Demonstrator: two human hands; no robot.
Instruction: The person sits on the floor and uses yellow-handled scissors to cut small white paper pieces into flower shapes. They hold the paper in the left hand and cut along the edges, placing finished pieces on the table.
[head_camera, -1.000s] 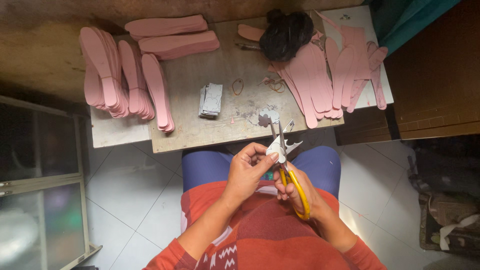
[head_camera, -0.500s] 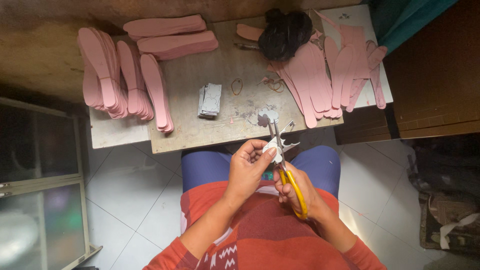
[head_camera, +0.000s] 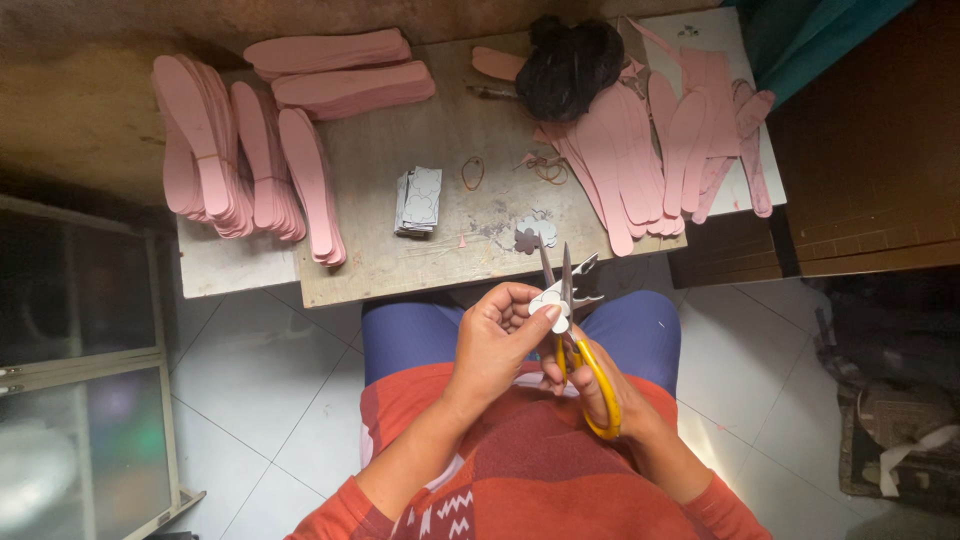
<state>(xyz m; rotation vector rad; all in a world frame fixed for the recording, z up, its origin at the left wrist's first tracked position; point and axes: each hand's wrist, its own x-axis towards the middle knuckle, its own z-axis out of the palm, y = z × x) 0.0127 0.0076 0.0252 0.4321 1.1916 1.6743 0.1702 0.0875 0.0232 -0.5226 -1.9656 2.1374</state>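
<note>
My left hand (head_camera: 497, 340) pinches a small white flower-shaped cutout (head_camera: 550, 299) over my lap. My right hand (head_camera: 600, 385) grips yellow-handled scissors (head_camera: 570, 320), blades pointing up toward the table and cutting into the cutout's edge. A dark trimmed scrap (head_camera: 588, 280) hangs beside the blades. On the low wooden table (head_camera: 400, 265) lie a small stack of grey-white cards (head_camera: 418, 200) and some finished flower cutouts (head_camera: 530, 233).
Stacks of pink shoe insoles (head_camera: 245, 150) cover the table's left and back. More pink insoles (head_camera: 660, 150) fan out on the right beside a black bundle (head_camera: 570, 65). Rubber bands (head_camera: 472, 172) lie mid-table. White floor tiles lie left of my knees; a glass-fronted cabinet (head_camera: 80, 330) stands at left.
The scissors' blades have closed from spread apart to nearly together. My left hand has turned the cutout slightly. Both hands stay over my lap.
</note>
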